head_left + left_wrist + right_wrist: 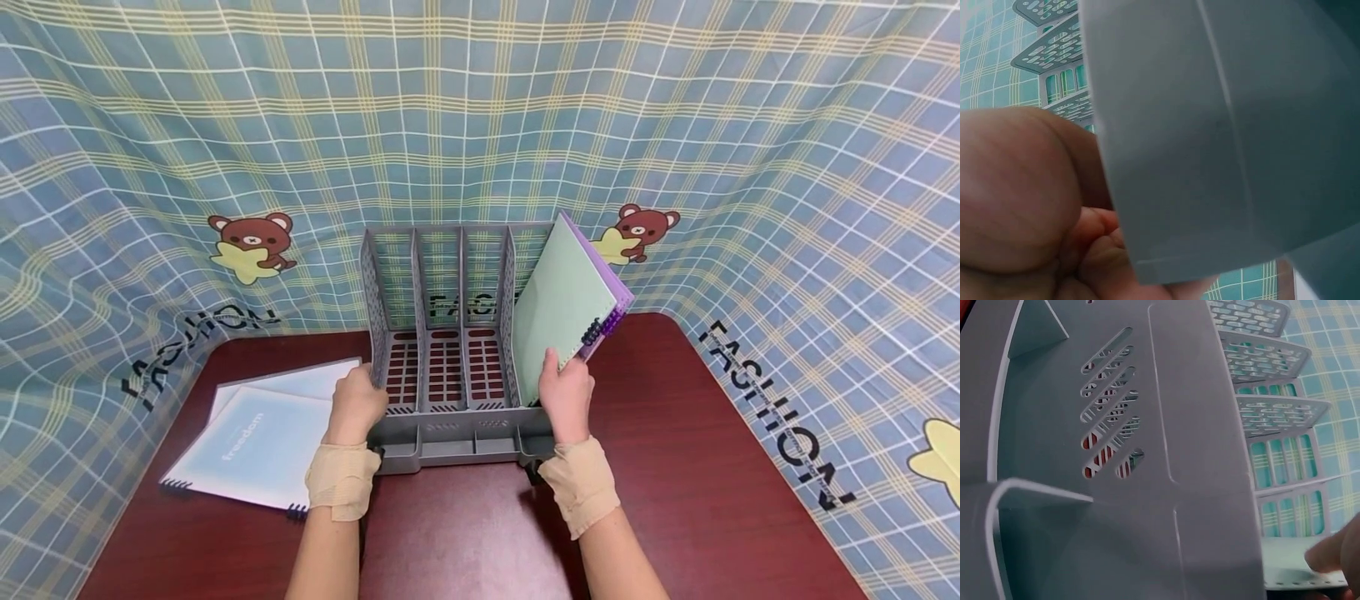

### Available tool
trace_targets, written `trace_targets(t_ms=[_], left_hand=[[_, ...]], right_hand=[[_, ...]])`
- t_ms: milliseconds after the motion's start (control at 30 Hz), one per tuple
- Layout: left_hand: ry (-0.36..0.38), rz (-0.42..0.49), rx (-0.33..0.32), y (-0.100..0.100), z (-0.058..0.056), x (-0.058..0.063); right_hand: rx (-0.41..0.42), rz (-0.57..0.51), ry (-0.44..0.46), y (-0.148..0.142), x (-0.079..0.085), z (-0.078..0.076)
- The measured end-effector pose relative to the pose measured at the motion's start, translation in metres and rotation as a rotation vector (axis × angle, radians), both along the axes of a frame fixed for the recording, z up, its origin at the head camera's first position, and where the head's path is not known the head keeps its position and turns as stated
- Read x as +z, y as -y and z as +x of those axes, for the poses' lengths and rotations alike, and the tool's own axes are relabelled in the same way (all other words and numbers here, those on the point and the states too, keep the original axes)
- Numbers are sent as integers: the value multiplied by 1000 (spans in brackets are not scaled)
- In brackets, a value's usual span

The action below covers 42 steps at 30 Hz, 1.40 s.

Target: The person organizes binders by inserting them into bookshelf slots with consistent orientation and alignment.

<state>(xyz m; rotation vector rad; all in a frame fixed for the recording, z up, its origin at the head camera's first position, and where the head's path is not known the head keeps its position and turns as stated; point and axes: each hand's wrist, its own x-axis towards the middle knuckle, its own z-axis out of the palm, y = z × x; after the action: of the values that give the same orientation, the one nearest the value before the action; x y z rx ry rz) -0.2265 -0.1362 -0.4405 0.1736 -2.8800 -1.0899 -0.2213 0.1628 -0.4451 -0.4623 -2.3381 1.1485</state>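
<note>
A grey file rack [450, 454] with upright slotted dividers stands on the table. My left hand [356, 406] grips its front left corner; the left wrist view shows the thumb and fingers [1107, 262] at the edge of a grey panel [1172, 144]. At the right end, my right hand [566, 400] holds a light green spiral notebook [558, 300], thumb on its cover. A purple notebook [624, 293] lies against its back. Both notebooks lean to the right in the rightmost compartment. In the right wrist view the thumb [1329, 550] presses near the notebook's punched edge [1291, 579].
Two pale spiral notebooks overlap on the left of the table; the upper one [247, 442] reads "freedom", and the lower one [300, 379] sticks out behind it. A plaid curtain [465, 108] with bear prints surrounds the dark red table [720, 500]. Small trays line the rack's front.
</note>
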Motion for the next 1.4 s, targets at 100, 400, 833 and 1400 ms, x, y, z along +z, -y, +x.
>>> trace_targets(t_ms=[100, 400, 833, 1400], left_hand=[[25, 9, -8, 3, 1, -1], [21, 13, -23, 14, 13, 20], [-145, -120, -97, 57, 53, 55], [-192, -225, -100, 149, 112, 33]], right_hand=[[32, 18, 20, -1, 3, 6], [74, 46, 8, -11, 32, 28], [-30, -57, -55, -16, 86, 66], [159, 61, -407, 58, 97, 91]])
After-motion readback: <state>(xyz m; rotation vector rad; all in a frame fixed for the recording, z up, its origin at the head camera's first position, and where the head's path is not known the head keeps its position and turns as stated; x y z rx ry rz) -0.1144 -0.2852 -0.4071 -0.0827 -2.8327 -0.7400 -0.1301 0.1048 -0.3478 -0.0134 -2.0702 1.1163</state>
